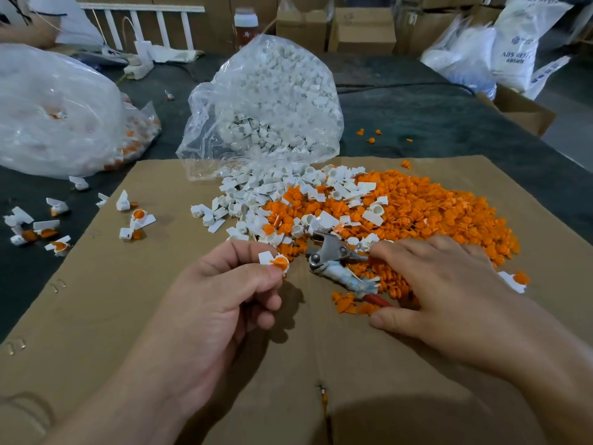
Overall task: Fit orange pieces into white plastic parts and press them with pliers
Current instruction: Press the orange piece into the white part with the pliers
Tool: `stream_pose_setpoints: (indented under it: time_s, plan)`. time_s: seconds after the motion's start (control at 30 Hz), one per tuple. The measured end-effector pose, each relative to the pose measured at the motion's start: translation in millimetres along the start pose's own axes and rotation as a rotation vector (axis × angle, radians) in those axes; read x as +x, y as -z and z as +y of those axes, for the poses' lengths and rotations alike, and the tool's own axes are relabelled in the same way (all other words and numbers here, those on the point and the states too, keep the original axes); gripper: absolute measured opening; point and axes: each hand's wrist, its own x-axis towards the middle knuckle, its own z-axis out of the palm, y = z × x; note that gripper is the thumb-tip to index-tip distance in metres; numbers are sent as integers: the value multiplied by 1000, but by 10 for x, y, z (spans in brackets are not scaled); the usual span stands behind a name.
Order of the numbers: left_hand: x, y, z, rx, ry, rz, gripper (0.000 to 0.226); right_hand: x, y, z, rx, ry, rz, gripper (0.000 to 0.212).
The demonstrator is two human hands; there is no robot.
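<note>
My left hand (231,293) pinches a white plastic part (272,261) with an orange piece seated in it, held just above the cardboard sheet (128,316). The pliers (333,261) lie on the cardboard at the near edge of the pile of orange pieces (426,213), jaws pointing away from me. My right hand (442,293) lies over the pliers' handles, fingers spread and thumb beside the red handle tip. Loose white parts (256,194) spill from an opened clear bag (266,107) behind.
Several fitted white-and-orange parts (138,220) lie scattered at the left on the cardboard and the dark table. Another large clear bag (57,114) stands far left. Cardboard boxes (362,30) and white sacks (513,43) stand at the back and right.
</note>
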Motion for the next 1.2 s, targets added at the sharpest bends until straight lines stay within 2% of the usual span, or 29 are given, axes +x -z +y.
stream_pose_setpoints:
  time_s: [0.27, 0.47, 0.53, 0.63, 0.73, 0.83, 0.97, 1.2]
  plan:
    - [-11, -24, 5, -5, 3, 21, 22, -34, 42, -12, -13, 18, 9, 72]
    - [-1, -17, -13, 16, -3, 1, 22, -4, -44, -179, -65, -23, 178, 59]
    - [-2, -2, -15, 35, -12, -13, 28, 3, -20, -215, 14, -29, 235, 56]
    - [0, 14, -8, 2, -29, -8, 16, -13, 34, -236, 165, -47, 379, 46]
    - [-10, 18, -3, -14, -81, 11, 14, -49, 82, -189, 229, -30, 521, 34]
    - [-21, 10, 7, -4, -156, 32, 16, -73, 104, -179, 186, 79, 451, 31]
    - [-10, 19, 13, 38, -276, 55, 15, -89, 77, -234, 210, 155, 312, 48]
    - [-9, 19, 13, 107, -396, 38, 16, -125, 87, -257, 170, 225, 361, 50]
